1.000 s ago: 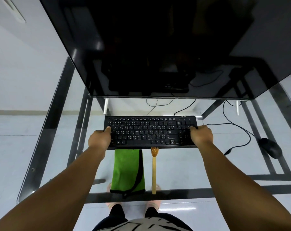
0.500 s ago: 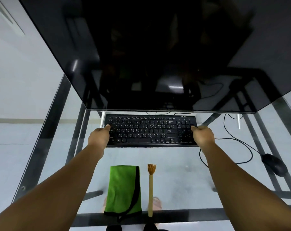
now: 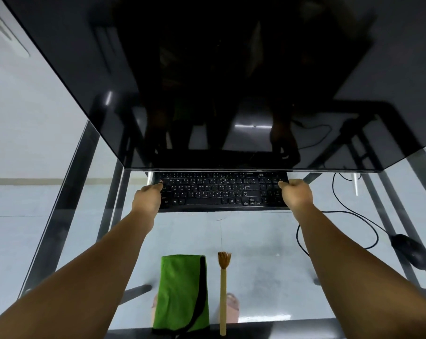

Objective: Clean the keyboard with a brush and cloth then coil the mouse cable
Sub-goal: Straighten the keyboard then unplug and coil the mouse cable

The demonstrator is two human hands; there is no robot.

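A dark monitor looms over the glass table. Beneath its edge lies the black keyboard, key legends too blurred to read; left hand and right hand grip its ends. Nearer lie green cloth, mouse and brush.

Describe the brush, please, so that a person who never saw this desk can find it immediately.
Start at the black keyboard on the glass desk and come toward the near edge. Two things lie there side by side: a folded green cloth and, on its right, the brush. It alone is a thin pale stick with brown bristles.
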